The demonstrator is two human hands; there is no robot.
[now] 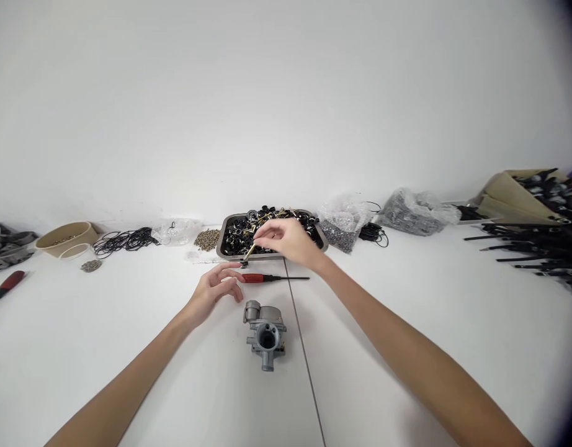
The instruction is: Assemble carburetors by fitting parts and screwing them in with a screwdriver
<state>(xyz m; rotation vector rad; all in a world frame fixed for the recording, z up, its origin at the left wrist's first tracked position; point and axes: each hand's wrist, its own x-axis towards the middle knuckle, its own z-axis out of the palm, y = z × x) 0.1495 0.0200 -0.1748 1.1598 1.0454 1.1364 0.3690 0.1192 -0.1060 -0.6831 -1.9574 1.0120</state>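
Observation:
My right hand (286,239) is closed in a pinch on a thin brass-coloured pin-like part (250,251), held over the front edge of the grey tray (272,255). The pin slants down to the left, and a small black part (244,264) is at or just below its lower end; whether they touch I cannot tell. My left hand (216,288) is open, fingers loosely apart, beside the red handle of a screwdriver (254,278). Nearer to me a grey metal carburetor (266,335) lies on the white table, its round bore facing me.
Black and brass parts (239,236) fill the tray. Brass bits (206,239), black rubber rings (128,240) and a beige bowl (67,239) lie left. Clear bags (344,226) of small parts and black cable-like parts (532,248) lie right. Another screwdriver (9,284) is far left.

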